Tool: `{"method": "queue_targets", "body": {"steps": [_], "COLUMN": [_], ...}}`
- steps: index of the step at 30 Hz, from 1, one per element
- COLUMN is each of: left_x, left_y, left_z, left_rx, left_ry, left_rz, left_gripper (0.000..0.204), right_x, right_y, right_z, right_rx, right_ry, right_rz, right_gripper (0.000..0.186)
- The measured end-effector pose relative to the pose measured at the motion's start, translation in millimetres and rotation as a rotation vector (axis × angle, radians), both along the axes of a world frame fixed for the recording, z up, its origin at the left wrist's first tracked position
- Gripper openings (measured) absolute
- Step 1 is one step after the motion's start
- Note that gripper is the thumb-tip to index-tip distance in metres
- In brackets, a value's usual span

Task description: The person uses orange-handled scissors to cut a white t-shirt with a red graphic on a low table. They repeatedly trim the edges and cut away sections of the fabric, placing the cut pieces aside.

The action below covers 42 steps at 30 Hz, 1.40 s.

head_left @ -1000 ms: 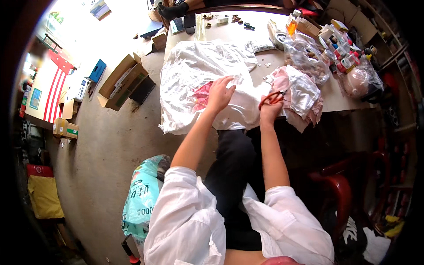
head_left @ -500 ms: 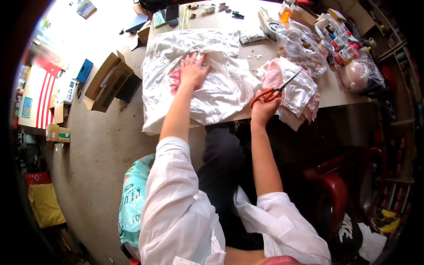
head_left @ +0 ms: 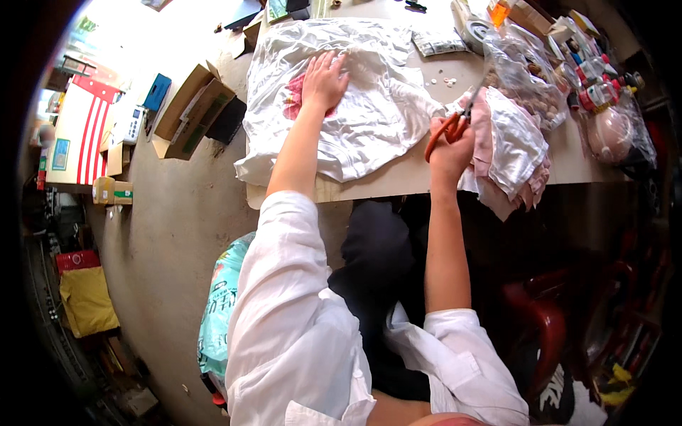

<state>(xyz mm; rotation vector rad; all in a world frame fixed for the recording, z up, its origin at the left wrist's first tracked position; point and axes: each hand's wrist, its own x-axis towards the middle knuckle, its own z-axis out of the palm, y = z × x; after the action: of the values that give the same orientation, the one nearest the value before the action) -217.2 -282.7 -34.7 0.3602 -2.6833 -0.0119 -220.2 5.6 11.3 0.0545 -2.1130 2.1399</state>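
Okay, left to right: far left has a red-striped panel (head_left: 78, 135), with a yellow bag (head_left: 89, 302) lower down. Next, an open cardboard box (head_left: 186, 117), tilted, just left of the counter (head_left: 575, 167). Teal bag (head_left: 220, 312) nearer the person, beside the left sleeve (head_left: 277, 270). White cloth (head_left: 376, 113) lies spread and wrinkled over the counter's left part, pink patch (head_left: 295, 92) showing on it. Left hand (head_left: 325, 85) rests palm down there, partly over the patch; fingers extended and slightly apart, gripping nothing. Small pale discs (head_left: 444, 82) lie right of the cloth. Right hand (head_left: 452, 153) is at the cloth's right end, fingers curled closed around the orange handles of the scissors (head_left: 433, 142). Blades point away from the person, blurred; can't tell how far apart. Just right, a pile of pink and white fabric (head_left: 517, 142) overhangs the front edge. Behind it, a clear bag (head_left: 529, 85) of brown lumps; bottles (head_left: 600, 85) farther right.
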Motion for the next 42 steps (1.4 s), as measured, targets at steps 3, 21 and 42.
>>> {"method": "queue_targets", "body": {"steps": [3, 21, 42], "left_x": [27, 241, 246], "left_y": [45, 179, 163], "left_z": [10, 19, 34], "left_rx": [0.022, 0.499, 0.39], "left_ry": [0.209, 0.236, 0.214], "left_rz": [0.066, 0.026, 0.174], "left_gripper": [0.04, 0.038, 0.017], "right_x": [3, 34, 55], "right_y": [-1, -10, 53], "right_z": [9, -32, -17], "right_rx": [0.228, 0.401, -0.322], "right_ry": [-0.044, -0.063, -0.734], "right_rz": [-0.029, 0.291, 0.593], "right_gripper": [0.03, 0.031, 0.044]}}
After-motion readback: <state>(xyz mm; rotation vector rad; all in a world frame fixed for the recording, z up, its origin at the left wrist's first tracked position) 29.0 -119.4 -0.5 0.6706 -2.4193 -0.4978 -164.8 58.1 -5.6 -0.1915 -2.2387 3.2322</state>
